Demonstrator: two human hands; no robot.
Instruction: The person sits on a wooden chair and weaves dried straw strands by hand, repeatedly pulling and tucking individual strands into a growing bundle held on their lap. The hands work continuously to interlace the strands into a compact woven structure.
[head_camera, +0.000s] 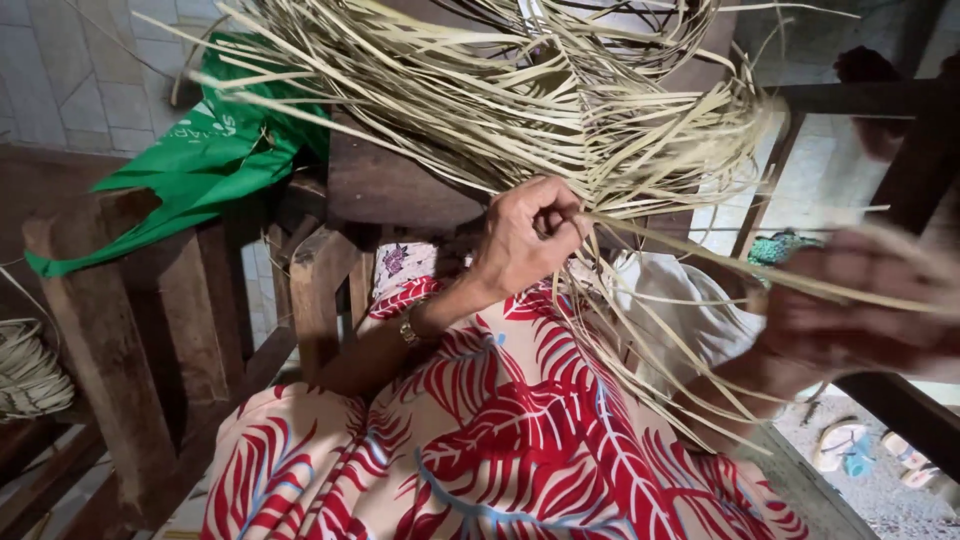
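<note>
A big bundle of pale straw strips (520, 100) fans out over a dark wooden seat (390, 185) in front of me. My left hand (525, 240) is closed around a few of the strips where they gather, a gold watch on its wrist. My right hand (860, 310) is blurred at the right edge and pinches long strips (700, 245) that stretch from the left hand. My lap is covered by a red and white leaf-print dress (500, 440).
A green plastic bag (195, 165) hangs over the wooden frame (110, 330) at the left. A coil of woven straw (25, 370) lies at the far left. Sandals (850, 445) rest on the ground at lower right.
</note>
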